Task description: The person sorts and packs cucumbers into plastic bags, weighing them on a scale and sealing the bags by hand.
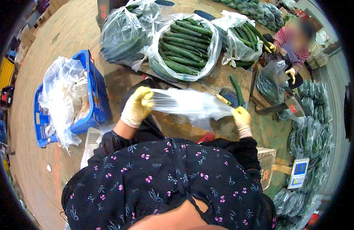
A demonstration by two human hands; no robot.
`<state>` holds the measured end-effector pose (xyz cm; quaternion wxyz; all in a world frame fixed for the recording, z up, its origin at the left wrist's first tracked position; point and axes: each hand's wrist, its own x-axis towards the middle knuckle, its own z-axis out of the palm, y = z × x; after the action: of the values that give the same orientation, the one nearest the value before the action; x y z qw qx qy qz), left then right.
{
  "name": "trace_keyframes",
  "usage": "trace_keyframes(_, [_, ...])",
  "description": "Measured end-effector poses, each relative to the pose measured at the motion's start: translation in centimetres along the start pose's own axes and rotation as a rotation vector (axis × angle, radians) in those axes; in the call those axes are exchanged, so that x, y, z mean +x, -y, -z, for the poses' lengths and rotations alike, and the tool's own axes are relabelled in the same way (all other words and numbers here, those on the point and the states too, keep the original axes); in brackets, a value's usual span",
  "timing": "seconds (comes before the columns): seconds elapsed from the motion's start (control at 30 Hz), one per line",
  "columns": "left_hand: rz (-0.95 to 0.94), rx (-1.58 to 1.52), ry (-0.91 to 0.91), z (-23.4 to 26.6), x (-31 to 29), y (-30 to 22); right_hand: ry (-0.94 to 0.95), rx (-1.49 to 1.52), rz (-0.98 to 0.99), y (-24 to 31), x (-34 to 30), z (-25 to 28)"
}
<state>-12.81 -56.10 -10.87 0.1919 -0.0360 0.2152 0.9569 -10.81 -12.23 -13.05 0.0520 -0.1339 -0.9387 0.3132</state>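
Observation:
A clear plastic bag (192, 103) is stretched sideways between my two hands, its film blurred by motion. My left hand (138, 104), in a cream-coloured glove, is closed on one end of it. The other end is gripped by my right hand (242, 119), gloved alike. Just beyond the bag, a loose cucumber (236, 90) lies on the floor beside a thin tool with a yellow handle (223, 99). Farther off stands a large open clear bag packed with cucumbers (184, 50).
Filled bags (125, 36) flank the open one, including another of cucumbers (244, 40). At left, a blue crate (98, 96) holds crumpled plastic bags (63, 92). A co-worker (290, 42) handles cucumbers at far right. Stacked bagged produce (309, 138) lines the right side, near a scale display (298, 173).

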Motion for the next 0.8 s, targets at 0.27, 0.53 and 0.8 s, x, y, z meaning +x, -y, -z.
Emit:
trace_keyframes(0.27, [-0.047, 0.999, -0.062, -5.5, -0.8, -1.2, 0.032, -0.355, 0.256, 3.7, -3.6, 5.3])
trace_keyframes(0.53, [-0.24, 2.018, 0.373, -5.7, 5.0, 7.0, 0.193, -0.192, 0.596, 10.0, -2.5, -3.2])
trace_keyframes(0.8, [-0.225, 2.414, 0.318, -1.9, 1.6, 3.0, 0.214, -0.655, 0.1, 1.5, 1.7, 1.0])
